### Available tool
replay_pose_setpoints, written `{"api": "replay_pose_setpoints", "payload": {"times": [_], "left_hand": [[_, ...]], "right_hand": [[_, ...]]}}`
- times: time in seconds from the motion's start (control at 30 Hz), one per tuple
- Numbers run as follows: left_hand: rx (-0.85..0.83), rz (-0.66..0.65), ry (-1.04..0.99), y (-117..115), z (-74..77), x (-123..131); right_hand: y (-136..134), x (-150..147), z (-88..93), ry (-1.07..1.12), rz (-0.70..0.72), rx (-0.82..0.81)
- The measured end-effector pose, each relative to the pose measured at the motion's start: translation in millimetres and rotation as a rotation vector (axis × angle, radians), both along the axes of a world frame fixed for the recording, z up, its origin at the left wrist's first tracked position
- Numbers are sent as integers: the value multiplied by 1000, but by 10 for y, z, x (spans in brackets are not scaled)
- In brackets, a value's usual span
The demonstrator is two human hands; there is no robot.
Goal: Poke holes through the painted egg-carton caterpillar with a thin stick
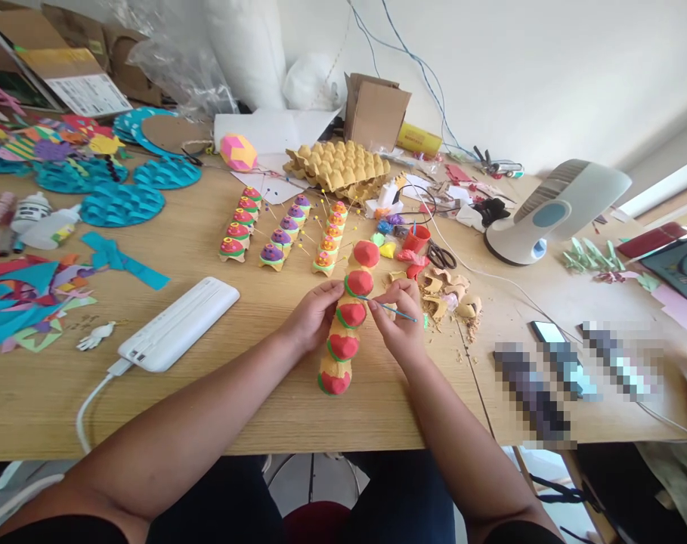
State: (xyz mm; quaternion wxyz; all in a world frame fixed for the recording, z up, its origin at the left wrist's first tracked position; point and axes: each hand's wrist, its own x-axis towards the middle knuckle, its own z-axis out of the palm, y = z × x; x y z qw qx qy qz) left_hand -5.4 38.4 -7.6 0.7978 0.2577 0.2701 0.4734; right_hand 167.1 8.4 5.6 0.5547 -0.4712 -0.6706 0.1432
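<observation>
A strip of egg carton bumps (pixel 351 315), capped in red with green edging that looks like clay, stands tilted up over the table in front of me. My left hand (pixel 316 316) grips it by its left side, near the upper bumps. Pinched in my right hand (pixel 400 326) is a thin blue stick (pixel 398 311), its tip at the strip's right side between two bumps. Beyond are three decorated carton strips with pin-like feelers: a red one (pixel 241 225), a purple one (pixel 285 231) and an orange one (pixel 330 236).
Right of the strip lie coloured clay lumps (pixel 387 249), a red cup (pixel 416 239), scissors (pixel 441 255) and torn carton scraps (pixel 468 305). An egg tray (pixel 343 162) sits behind. A fan (pixel 552 211) and phones (pixel 564 359) are rightward; a white power bank (pixel 178 325) is left.
</observation>
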Motion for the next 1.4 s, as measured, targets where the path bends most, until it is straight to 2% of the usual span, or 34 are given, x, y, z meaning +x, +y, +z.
{"api": "replay_pose_setpoints", "payload": {"times": [0.17,0.47,0.67,1.4], "left_hand": [[14,2,2,9,-26,10],[-36,27,17,-8,33,31],[-43,18,-3,0,2,40],[-20,20,10,30,-80,52]], "right_hand": [[6,9,-10,-49,-22,14],[32,25,-33,-80,-43,30],[22,30,-22,-92,-55,38],[81,48,-72,-52,14,81]]}}
